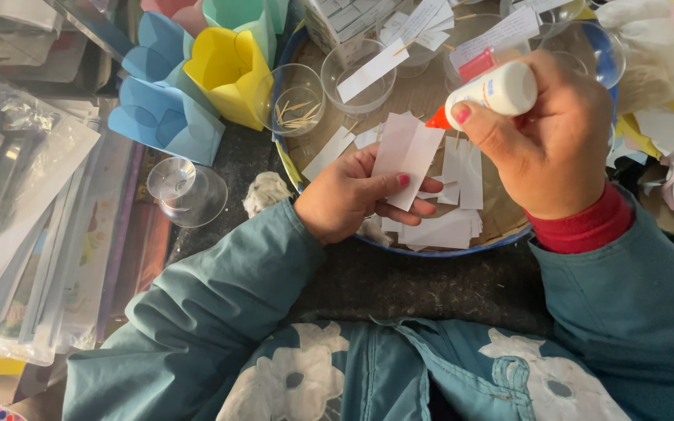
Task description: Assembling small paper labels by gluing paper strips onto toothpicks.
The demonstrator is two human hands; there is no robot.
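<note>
Your teal sleeves fill the bottom of the view, and above them your left hand (345, 199) pinches a small white paper slip (406, 158) between thumb and fingers (409, 209), holding it over the blue-rimmed round tray (462, 248). Your right hand (548, 140) is clenched around a white glue bottle (493, 92), its orange nozzle (436, 119) touching or just off the slip's upper right edge. Squeeze too hard and glue could run past the slip onto your left fingers just beneath it, or drip onto the loose white slips (446, 230) lying in the tray and stick them together. The slip is gripped only at its lower end, so nozzle pressure could bend it.
</note>
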